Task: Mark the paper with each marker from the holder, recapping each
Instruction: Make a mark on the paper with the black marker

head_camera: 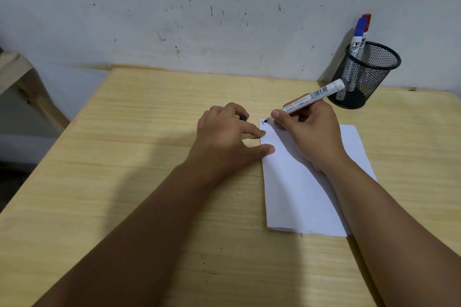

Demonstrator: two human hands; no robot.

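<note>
marker [309, 97] tip down-left – on paper [299, 182]

The table [139, 182] is bare and open on the left side and along the near edge; a hand can pass there freely; the holder [365, 75] stands in the far right corner, close to the wall [174, 7], and two markers [359, 37] stick up from it, so the approach is from above or from the front; the paper [299, 194] lies flat and blocks nothing; both forearms cross the middle.
</note>
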